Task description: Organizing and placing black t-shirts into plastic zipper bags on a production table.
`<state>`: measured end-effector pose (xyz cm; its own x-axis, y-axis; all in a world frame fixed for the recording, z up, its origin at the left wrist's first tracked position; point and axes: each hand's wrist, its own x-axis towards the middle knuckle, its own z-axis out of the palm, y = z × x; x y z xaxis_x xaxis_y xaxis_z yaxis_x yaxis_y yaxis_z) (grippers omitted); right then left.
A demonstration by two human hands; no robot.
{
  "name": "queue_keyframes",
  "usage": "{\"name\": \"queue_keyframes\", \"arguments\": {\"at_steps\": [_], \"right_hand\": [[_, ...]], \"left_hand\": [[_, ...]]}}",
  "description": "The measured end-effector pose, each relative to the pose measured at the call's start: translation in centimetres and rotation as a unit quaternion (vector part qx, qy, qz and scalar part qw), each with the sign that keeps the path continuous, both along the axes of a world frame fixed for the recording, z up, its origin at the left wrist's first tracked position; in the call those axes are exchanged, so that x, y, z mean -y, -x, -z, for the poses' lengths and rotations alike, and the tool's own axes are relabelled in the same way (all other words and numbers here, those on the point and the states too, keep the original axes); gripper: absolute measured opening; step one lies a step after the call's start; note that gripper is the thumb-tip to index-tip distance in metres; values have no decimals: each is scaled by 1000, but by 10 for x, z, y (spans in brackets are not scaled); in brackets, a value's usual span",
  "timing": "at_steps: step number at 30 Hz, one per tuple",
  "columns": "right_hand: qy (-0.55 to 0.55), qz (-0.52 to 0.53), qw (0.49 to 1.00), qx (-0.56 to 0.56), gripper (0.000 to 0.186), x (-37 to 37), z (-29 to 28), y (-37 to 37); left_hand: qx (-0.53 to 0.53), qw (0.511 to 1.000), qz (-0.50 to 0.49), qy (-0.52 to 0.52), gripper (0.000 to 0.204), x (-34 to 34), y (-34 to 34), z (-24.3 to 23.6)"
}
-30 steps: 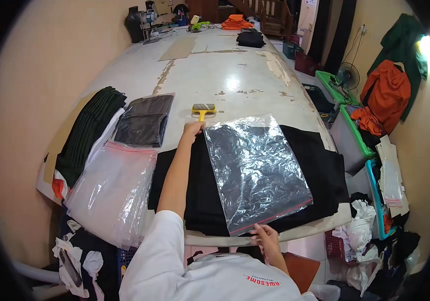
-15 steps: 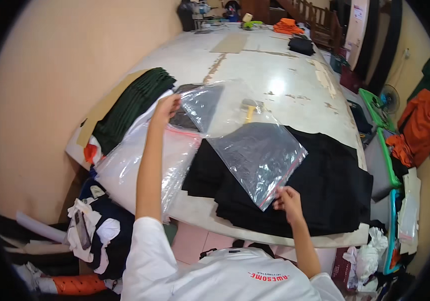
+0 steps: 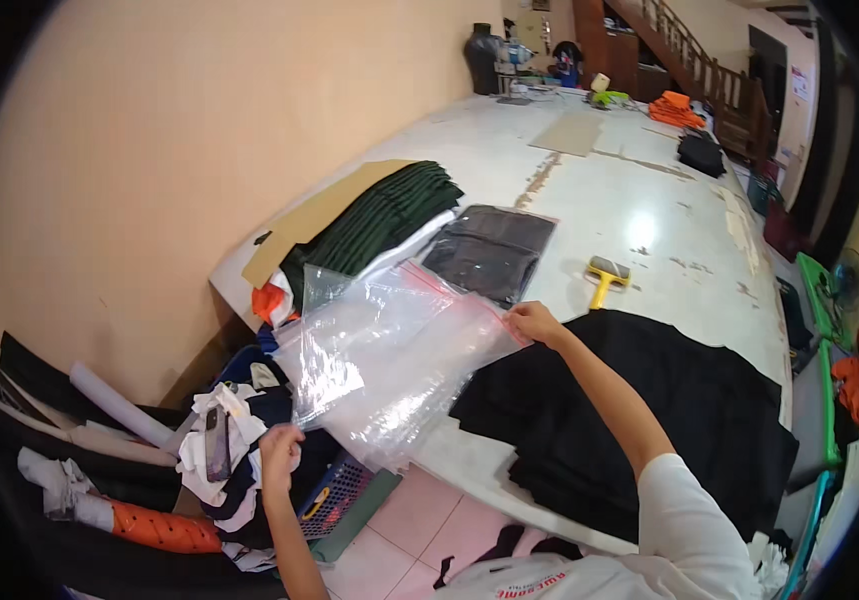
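Observation:
A clear plastic zip bag (image 3: 327, 312) with a red seal line is stretched between my hands. My left hand (image 3: 281, 456) is closed on its lower corner, near the table's left edge. My right hand (image 3: 535, 325) pinches the opposite corner by the red strip. Directly beneath lies a pile of similar clear bags (image 3: 389, 425), partly hidden by the held one. To the right spreads a stack of folded black cloth (image 3: 649, 410). Just beyond the bags rests a packed dark garment in a clear bag (image 3: 489, 250).
Dark green folded cloth (image 3: 379, 222) sits on brown card by the wall. A yellow-handled scraper-like tool (image 3: 605, 284) lies beyond the black cloth. Below the table's left edge are a blue basket (image 3: 341, 497) and a phone (image 3: 217, 445) on heaped cloth. Green-rimmed bins (image 3: 829, 390) stand at right.
My hands and the clear bag have swung left, from over the black cloth to over the bag pile. The left hand has dropped toward the near edge. The view has turned left.

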<state>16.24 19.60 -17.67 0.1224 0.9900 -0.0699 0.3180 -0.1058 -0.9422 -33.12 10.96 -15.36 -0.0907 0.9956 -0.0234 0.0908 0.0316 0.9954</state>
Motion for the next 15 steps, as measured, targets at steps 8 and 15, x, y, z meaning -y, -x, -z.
{"name": "queue_keyframes", "arguments": {"at_steps": [8, 15], "right_hand": [[-15, -20, 980, 198, 26, -116, 35, 47], [-74, 47, 965, 248, 33, -124, 33, 41]], "left_hand": [[126, 985, -83, 80, 12, 79, -54, 52], [150, 982, -89, 74, 16, 72, -91, 69]]}}
